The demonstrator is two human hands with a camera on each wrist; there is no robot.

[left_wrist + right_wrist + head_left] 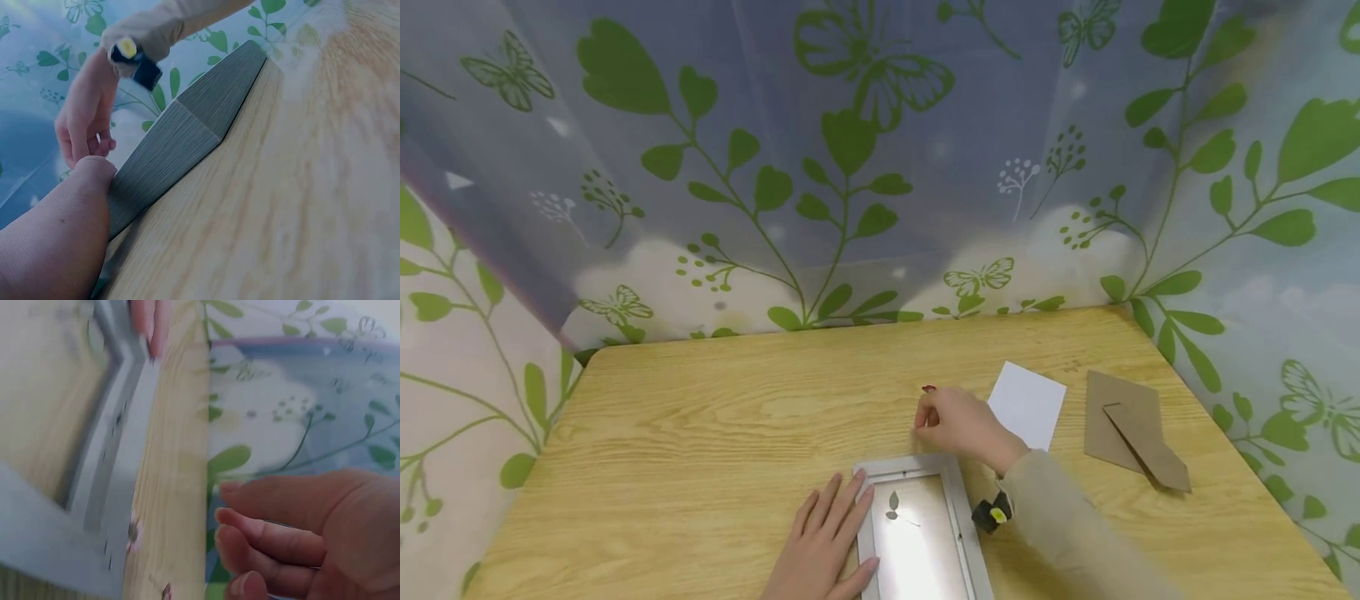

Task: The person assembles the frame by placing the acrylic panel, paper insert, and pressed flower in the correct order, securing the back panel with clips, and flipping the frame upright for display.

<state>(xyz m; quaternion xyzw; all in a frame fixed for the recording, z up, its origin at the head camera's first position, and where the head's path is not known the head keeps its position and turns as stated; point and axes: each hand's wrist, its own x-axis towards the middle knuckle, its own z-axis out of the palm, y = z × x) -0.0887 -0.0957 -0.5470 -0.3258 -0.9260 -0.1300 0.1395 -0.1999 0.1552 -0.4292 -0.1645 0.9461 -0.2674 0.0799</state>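
Observation:
A silver-white picture frame (967, 525) lies flat at the table's near edge, small metal tabs along its inner rim. On its pane rests a small green leaf sprig (892, 500) with a thin stem. My left hand (823, 537) lies with straight fingers over the frame's left side. Beyond the frame's top right corner, my right hand (958, 423) hovers with loosely curved fingers; thumb and fingertips are apart, nothing visible between them. A small dark red flower (928, 388) shows just past its knuckles. In the right wrist view, a pinkish dried flower (134, 532) lies beside the frame.
White square paper (1030, 404) lies right of my right hand, partly under the forearm in view. Further right is a brown backing board (1123, 392) with a folding stand (1161, 467). Leaf-patterned curtains (850, 208) close off the table's back and sides.

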